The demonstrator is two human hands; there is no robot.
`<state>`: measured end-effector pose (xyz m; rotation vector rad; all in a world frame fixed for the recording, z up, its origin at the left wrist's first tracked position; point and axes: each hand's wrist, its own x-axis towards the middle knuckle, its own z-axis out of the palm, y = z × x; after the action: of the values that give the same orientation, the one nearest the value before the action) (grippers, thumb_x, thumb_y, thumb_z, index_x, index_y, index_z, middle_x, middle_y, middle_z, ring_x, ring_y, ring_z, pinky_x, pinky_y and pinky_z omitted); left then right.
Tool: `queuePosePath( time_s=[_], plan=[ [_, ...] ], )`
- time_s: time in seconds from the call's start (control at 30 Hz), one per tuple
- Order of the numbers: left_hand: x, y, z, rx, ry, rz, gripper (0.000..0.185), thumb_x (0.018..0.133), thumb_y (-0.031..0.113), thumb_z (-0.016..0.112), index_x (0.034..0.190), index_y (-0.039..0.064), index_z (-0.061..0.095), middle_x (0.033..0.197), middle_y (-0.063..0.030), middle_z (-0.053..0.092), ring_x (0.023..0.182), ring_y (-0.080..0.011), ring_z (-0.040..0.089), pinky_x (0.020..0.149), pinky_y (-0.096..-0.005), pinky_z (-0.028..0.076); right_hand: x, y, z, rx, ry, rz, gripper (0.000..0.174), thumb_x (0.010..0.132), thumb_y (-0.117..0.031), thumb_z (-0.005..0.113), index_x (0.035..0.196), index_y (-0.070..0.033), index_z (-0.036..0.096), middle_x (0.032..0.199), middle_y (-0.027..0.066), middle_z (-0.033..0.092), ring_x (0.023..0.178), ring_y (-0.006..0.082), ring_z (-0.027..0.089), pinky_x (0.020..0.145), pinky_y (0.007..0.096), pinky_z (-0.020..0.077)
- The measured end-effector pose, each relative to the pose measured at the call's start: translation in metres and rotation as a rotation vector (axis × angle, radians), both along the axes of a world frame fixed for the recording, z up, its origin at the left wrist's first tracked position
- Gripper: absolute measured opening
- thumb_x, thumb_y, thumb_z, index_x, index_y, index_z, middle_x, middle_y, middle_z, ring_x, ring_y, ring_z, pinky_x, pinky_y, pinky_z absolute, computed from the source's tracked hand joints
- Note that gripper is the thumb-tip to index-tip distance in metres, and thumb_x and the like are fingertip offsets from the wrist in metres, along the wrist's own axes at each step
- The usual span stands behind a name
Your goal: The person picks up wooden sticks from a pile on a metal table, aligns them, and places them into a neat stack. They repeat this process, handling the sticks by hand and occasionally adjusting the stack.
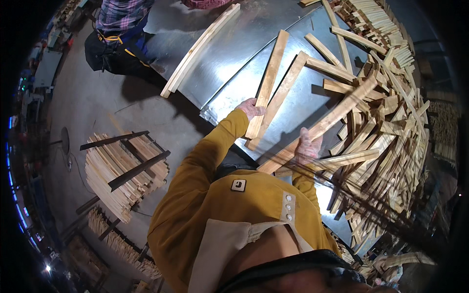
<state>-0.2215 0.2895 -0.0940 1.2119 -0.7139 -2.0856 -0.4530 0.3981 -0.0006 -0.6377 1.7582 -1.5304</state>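
Note:
My left hand (pixel 253 109) grips the lower part of a flat wooden slat (pixel 272 69) over the metal table (pixel 234 77). Just right of it a second wooden slat (pixel 287 88) lies slanted on the metal. My right hand (pixel 308 146) is closed around a longer wooden board (pixel 335 110), which slopes from near my chest up to the right. Its far end overlaps a large jumbled heap of wooden slats (pixel 392 143). Another short slat (pixel 348 159) lies beside my right wrist, and dark blurred strands cross the view there.
Two long pale strips (pixel 201 49) lie on the table's left part. A co-worker in a plaid shirt (pixel 122 18) stands at the upper left. Stacked wooden slats (pixel 117 168) with dark bars sit at the lower left. More stacked pieces (pixel 370 22) are at the upper right.

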Motion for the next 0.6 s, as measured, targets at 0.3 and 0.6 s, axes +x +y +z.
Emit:
queuePosePath(
  time_s=[0.3,0.6],
  plan=[
    [0.026,0.088,0.092,0.503,0.759,0.130,0.068,0.100,0.060,0.040,0.140,0.006,0.050,0.108,-0.0183,0.064,0.080,-0.0324,0.062,0.069,-0.0489,0.051,0.011,-0.066,0.016,-0.008,0.018,0.247,0.059,0.092,-0.019,0.069,0.140,0.005,0.045,0.123,0.0132,0.061,0.103,0.0185,0.060,0.090,0.0293,0.0492],
    [0.040,0.075,0.057,0.058,0.098,-0.016,0.050,0.091,0.026,0.070,0.130,-0.001,0.055,0.102,-0.0067,0.062,0.083,-0.0220,0.062,0.079,-0.0369,0.053,0.078,-0.077,0.035,0.670,0.633,0.587,0.108,0.079,-0.044,0.076,0.159,-0.004,0.014,0.160,0.0279,0.021,0.144,0.0417,0.032,0.118,0.0453,0.0307]
  ],
)
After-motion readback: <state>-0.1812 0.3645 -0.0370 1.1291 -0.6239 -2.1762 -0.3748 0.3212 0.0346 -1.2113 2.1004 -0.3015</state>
